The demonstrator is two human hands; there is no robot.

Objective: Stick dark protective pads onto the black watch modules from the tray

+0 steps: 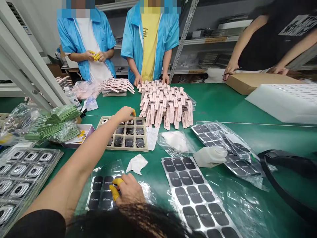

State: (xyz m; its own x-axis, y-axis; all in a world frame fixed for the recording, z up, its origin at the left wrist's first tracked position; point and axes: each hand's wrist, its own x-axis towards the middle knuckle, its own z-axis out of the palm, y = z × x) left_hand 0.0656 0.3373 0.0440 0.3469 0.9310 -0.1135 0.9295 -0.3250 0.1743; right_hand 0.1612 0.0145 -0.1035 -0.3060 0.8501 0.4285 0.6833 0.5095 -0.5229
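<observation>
My left hand (125,114) reaches over the back row of a beige compartment tray (126,149). A yellow finger cot shows on one digit; the fingers curl down and whatever they hold is hidden. Square watch faces with black printed films (129,142) lie in the tray's compartments. Close to me, my right hand (131,190) rests on a sheet of black stickers (94,199). Its thumb and forefinger, both in yellow cots, come together at one sticker's edge. My head's dark hair covers the lower part of that sheet.
Another sticker sheet (193,193) lies at right, near a white bottle (210,156) and bagged sheets (232,148). Pink watch straps (165,105) are piled behind. Green straps (58,124) and a clear tray of watches (32,155) stand left. Three people stand across the table.
</observation>
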